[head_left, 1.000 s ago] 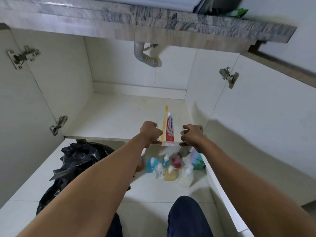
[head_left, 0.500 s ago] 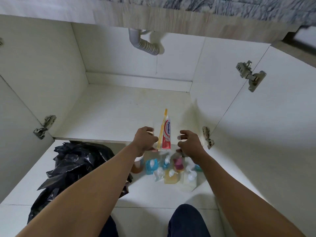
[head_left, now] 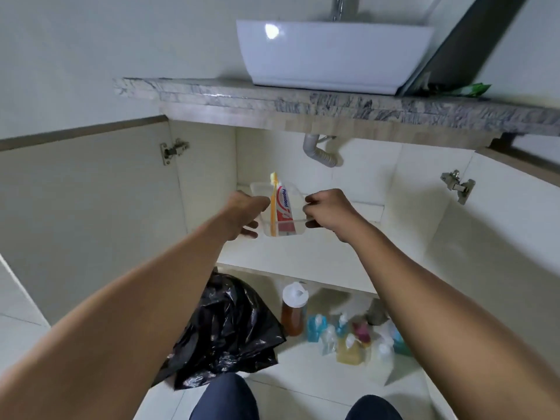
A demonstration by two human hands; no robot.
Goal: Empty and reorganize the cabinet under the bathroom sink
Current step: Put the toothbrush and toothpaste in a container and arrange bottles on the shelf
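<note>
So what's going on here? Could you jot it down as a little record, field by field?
left hand: grips the left side of the tray
right hand: grips the right side of the tray
tray: clear, held in front of the open cabinet
in tray: toothpaste, toothbrush
cabinet shelf: bare
floor: black bag, amber jar, small bottles

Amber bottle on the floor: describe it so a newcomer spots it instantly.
Start at the open cabinet under the white sink and look below its shelf to the floor tiles. Between the black bin bag and the cluster of small pastel bottles stands the amber bottle: taller than them, with a wide white cap.
</note>
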